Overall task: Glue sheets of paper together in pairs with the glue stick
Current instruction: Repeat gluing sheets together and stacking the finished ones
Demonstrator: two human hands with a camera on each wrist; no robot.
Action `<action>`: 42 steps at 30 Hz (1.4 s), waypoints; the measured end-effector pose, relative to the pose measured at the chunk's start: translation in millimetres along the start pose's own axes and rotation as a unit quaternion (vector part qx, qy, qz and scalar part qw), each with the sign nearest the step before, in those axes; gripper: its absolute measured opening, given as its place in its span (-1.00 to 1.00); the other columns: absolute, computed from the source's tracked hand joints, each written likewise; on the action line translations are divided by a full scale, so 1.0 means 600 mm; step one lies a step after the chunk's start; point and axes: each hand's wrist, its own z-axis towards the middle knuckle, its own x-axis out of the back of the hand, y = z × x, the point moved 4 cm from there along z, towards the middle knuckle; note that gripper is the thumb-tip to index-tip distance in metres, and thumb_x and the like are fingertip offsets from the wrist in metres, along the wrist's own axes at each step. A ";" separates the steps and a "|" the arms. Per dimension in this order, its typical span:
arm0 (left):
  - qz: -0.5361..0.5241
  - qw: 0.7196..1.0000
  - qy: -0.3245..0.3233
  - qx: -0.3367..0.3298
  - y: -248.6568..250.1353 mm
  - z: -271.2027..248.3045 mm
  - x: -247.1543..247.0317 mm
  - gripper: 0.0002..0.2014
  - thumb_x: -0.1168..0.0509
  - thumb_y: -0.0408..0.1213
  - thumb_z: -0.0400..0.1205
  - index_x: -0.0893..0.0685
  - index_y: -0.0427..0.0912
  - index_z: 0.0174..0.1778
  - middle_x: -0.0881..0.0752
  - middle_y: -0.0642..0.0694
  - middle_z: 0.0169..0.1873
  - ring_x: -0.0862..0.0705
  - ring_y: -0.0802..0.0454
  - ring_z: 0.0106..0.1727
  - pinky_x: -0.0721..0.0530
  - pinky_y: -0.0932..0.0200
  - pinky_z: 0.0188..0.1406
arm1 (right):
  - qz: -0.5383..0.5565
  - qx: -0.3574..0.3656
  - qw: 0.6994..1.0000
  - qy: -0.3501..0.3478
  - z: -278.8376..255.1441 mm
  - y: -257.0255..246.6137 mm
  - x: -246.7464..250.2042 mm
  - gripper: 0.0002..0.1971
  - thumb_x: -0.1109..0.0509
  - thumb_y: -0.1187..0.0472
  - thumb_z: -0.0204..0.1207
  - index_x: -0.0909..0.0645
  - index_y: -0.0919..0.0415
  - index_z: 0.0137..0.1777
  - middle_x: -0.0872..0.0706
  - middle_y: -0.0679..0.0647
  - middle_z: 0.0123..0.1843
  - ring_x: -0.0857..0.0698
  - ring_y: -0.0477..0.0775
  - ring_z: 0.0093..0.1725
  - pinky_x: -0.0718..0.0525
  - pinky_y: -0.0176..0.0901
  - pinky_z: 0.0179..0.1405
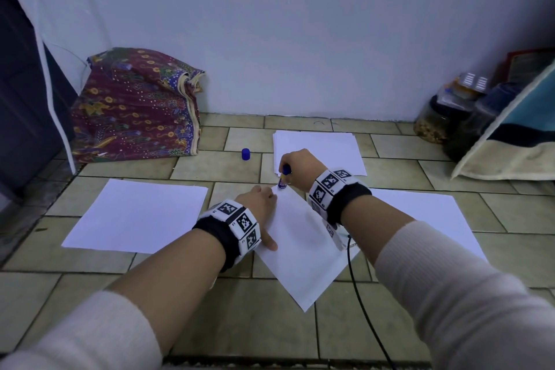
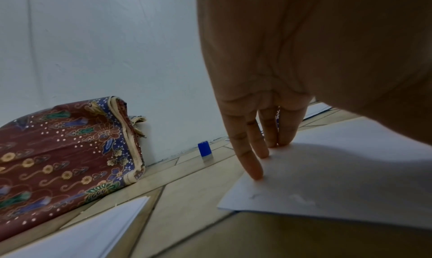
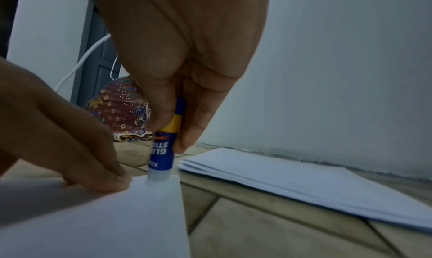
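Tiled floor [image 1: 234, 303] by pale wall | left hand [image 1: 258, 204] flat, straight fingers [image 2: 254, 167] pinning angled sheet [image 1: 303, 252] | right hand [image 1: 300, 168] grasping glue stick [image 3: 163, 154] upright, tip on sheet's far corner | cap [image 1: 246, 154] far left

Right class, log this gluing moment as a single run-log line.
left hand: presses sheet flat | right hand: grips glue stick, tip on sheet corner | cap: off, on floor
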 end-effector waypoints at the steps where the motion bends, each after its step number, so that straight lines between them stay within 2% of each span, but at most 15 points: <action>1: 0.004 1.000 0.002 -0.005 0.000 0.001 -0.001 0.02 -0.58 0.18 0.29 -0.26 -0.23 0.54 -0.37 -0.16 0.42 -0.42 -0.09 0.41 -0.55 -0.05 0.33 | -0.017 0.001 1.000 -0.013 0.001 -0.002 0.001 -0.75 -0.46 0.26 0.50 -0.66 0.27 0.16 -0.70 0.18 0.15 -0.64 0.15 0.17 -0.48 -0.24 -0.11; 4: 0.006 1.000 0.009 -0.014 0.001 0.000 -0.001 0.01 -0.57 0.17 0.32 -0.26 -0.25 0.55 -0.36 -0.16 0.44 -0.38 -0.08 0.44 -0.52 -0.06 0.35 | -0.062 0.005 0.997 -0.041 -0.001 -0.005 0.003 -0.73 -0.45 0.27 0.51 -0.67 0.33 0.18 -0.71 0.20 0.17 -0.67 0.17 0.19 -0.55 -0.20 -0.10; 8: 0.006 1.000 0.013 -0.012 -0.002 0.000 -0.005 0.00 -0.56 0.16 0.34 -0.24 -0.24 0.56 -0.33 -0.14 0.46 -0.35 -0.06 0.46 -0.52 -0.03 0.33 | -0.089 0.028 0.995 -0.045 -0.015 -0.001 0.006 -0.73 -0.43 0.30 0.52 -0.68 0.38 0.19 -0.72 0.26 0.18 -0.67 0.21 0.20 -0.65 -0.09 0.05; 12: 0.029 0.999 0.006 -0.015 0.000 0.006 -0.007 -0.01 -0.54 0.21 0.32 -0.28 -0.22 0.53 -0.32 -0.11 0.48 -0.31 -0.07 0.47 -0.54 -0.05 0.28 | -0.093 0.042 0.994 -0.046 -0.035 0.005 0.009 -0.74 -0.47 0.27 0.50 -0.68 0.29 0.17 -0.70 0.18 0.16 -0.65 0.15 0.18 -0.55 -0.21 -0.09; 17: 0.046 0.999 0.013 -0.017 0.000 0.011 -0.010 0.02 -0.52 0.25 0.32 -0.25 -0.22 0.55 -0.32 -0.12 0.49 -0.30 -0.08 0.48 -0.54 -0.06 0.28 | -0.093 0.051 0.993 -0.056 -0.062 0.014 0.013 -0.77 -0.45 0.29 0.50 -0.67 0.29 0.14 -0.70 0.17 0.14 -0.62 0.12 0.18 -0.49 -0.24 -0.13; 21: 0.048 0.999 0.017 -0.014 -0.001 0.012 -0.012 0.04 -0.52 0.25 0.32 -0.23 -0.22 0.57 -0.30 -0.11 0.50 -0.27 -0.08 0.50 -0.53 -0.06 0.31 | -0.092 0.052 0.992 -0.066 -0.085 0.025 0.010 -0.79 -0.43 0.28 0.51 -0.68 0.28 0.12 -0.71 0.14 0.10 -0.60 0.10 0.05 -0.36 -0.38 -0.43; 23: 0.047 0.999 0.016 -0.014 -0.001 0.013 -0.013 0.05 -0.52 0.25 0.31 -0.22 -0.22 0.58 -0.29 -0.11 0.51 -0.27 -0.08 0.51 -0.52 -0.05 0.33 | -0.085 0.044 0.993 -0.067 -0.097 0.033 0.009 -0.81 -0.44 0.27 0.51 -0.68 0.26 0.10 -0.68 0.10 0.04 -0.54 0.04 -0.06 -0.42 -0.33 -0.38; 26: 0.050 0.998 0.016 -0.018 -0.002 0.013 -0.012 0.05 -0.52 0.26 0.31 -0.23 -0.22 0.57 -0.31 -0.11 0.50 -0.28 -0.08 0.49 -0.52 -0.06 0.35 | -0.067 0.032 0.995 -0.073 -0.118 0.048 0.006 -0.82 -0.46 0.26 0.50 -0.67 0.23 0.09 -0.57 0.03 -0.09 -0.52 0.03 -0.10 -0.47 -0.23 -0.20; 30: 0.051 0.998 0.016 -0.021 -0.004 0.016 -0.010 0.05 -0.51 0.29 0.29 -0.25 -0.20 0.56 -0.33 -0.10 0.49 -0.31 -0.08 0.48 -0.51 -0.06 0.36 | -0.060 0.039 0.995 -0.073 -0.149 0.067 0.002 -0.81 -0.45 0.27 0.50 -0.67 0.24 0.10 -0.62 0.07 -0.08 -0.49 0.00 -0.11 -0.38 -0.38 -0.39; 32: 0.053 0.998 0.021 -0.023 -0.004 0.017 -0.011 0.05 -0.51 0.30 0.28 -0.26 -0.20 0.55 -0.35 -0.09 0.48 -0.32 -0.07 0.47 -0.52 -0.05 0.35 | -0.059 0.037 0.995 -0.076 -0.163 0.077 0.000 -0.82 -0.44 0.27 0.51 -0.67 0.23 0.10 -0.56 0.01 -0.13 -0.48 -0.01 -0.11 -0.41 -0.34 -0.35; 34: 0.057 0.998 0.024 -0.026 -0.006 0.019 -0.012 0.05 -0.51 0.31 0.28 -0.26 -0.20 0.55 -0.35 -0.08 0.48 -0.33 -0.06 0.46 -0.51 -0.04 0.36 | -0.059 0.032 0.994 -0.083 -0.176 0.086 -0.002 -0.82 -0.45 0.26 0.51 -0.67 0.21 0.10 -0.59 0.04 -0.11 -0.51 0.01 -0.11 -0.47 -0.27 -0.20; 37: 0.062 0.998 0.022 -0.025 -0.007 0.021 -0.014 0.04 -0.50 0.31 0.29 -0.25 -0.19 0.56 -0.35 -0.07 0.48 -0.33 -0.05 0.47 -0.51 -0.05 0.36 | -0.057 0.031 0.994 -0.085 -0.193 0.098 -0.004 -0.81 -0.45 0.25 0.51 -0.67 0.20 0.11 -0.69 0.08 0.01 -0.53 0.00 -0.12 -0.49 -0.25 -0.16; 39: 0.058 0.998 0.023 -0.023 -0.007 0.020 -0.014 -0.03 -0.46 0.30 0.36 -0.27 -0.18 0.55 -0.36 -0.06 0.46 -0.33 -0.06 0.46 -0.53 -0.06 0.33 | -0.058 0.029 0.994 -0.086 -0.204 0.105 -0.004 -0.79 -0.45 0.25 0.51 -0.67 0.20 0.14 -0.69 0.07 0.03 -0.52 -0.02 -0.12 -0.47 -0.27 -0.17; 42: 0.023 0.999 0.022 -0.018 -0.012 0.018 -0.013 -0.35 -0.22 0.11 0.65 -0.28 -0.18 0.56 -0.33 -0.09 0.50 -0.29 -0.08 0.49 -0.46 -0.07 0.39 | -0.063 0.023 0.993 -0.092 -0.215 0.116 -0.001 -0.76 -0.46 0.23 0.51 -0.66 0.20 0.16 -0.66 0.06 0.03 -0.50 -0.04 -0.11 -0.43 -0.30 -0.15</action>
